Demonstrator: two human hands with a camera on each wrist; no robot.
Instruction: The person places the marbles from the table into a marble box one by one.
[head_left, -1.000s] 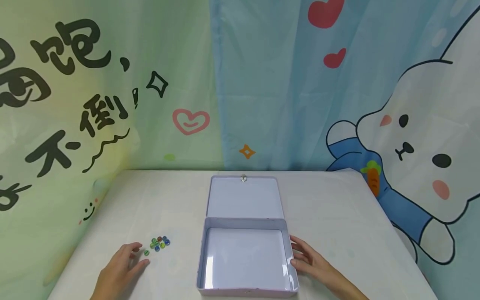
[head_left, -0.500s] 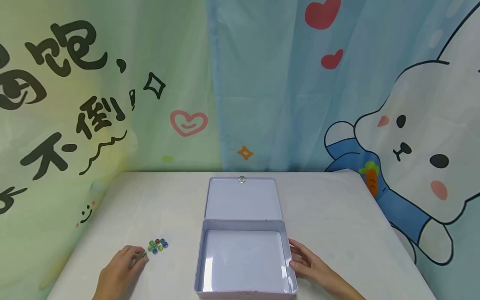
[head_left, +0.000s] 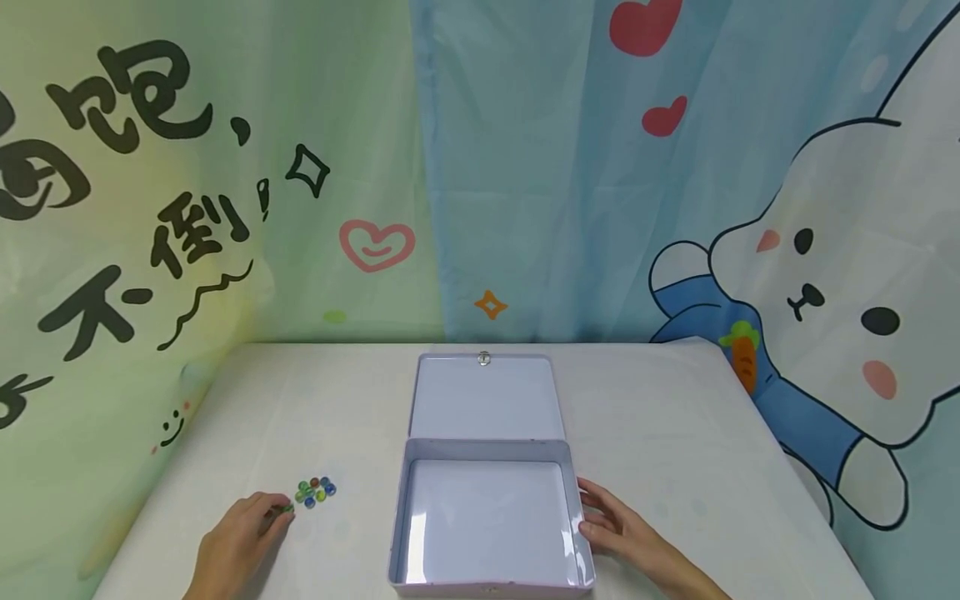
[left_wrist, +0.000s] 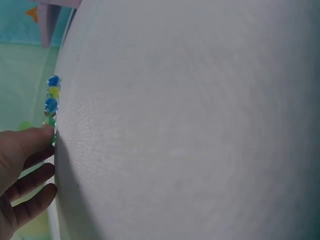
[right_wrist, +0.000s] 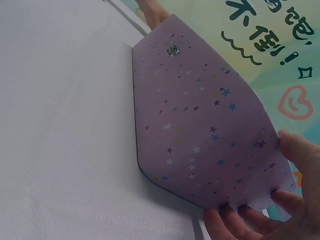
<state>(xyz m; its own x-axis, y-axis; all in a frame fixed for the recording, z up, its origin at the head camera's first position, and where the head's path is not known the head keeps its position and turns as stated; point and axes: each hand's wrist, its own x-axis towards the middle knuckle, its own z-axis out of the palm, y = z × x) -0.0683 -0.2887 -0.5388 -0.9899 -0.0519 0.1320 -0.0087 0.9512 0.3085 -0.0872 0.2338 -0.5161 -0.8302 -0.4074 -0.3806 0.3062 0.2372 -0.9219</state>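
Beside the marbles at the left of the table, my left hand [head_left: 238, 537] pinches a green marble [head_left: 288, 508] between thumb and fingertips. In the left wrist view the thumb partly covers it. A small cluster of glass marbles [head_left: 321, 495], green, blue, yellow and brown, lies just past the fingertips. An open tin box [head_left: 483, 525] with nothing inside stands at the middle, its lid [head_left: 483, 400] folded back. My right hand [head_left: 630, 533] touches the box's right side with thumb and fingers. The right wrist view shows the outer wall [right_wrist: 200, 115], purple with stars.
A white cloth covers the table [head_left: 652, 417]. Behind it hangs a printed curtain [head_left: 510, 167] with hearts, writing and a white cartoon animal. A round metal lock [head_left: 483, 358] sits at the lid's far edge. White tabletop separates the marbles from the box.
My left fingers have closed on the green marble nearest them, which lay loose one second ago. The right hand keeps its place at the box. The head view has shifted slightly.
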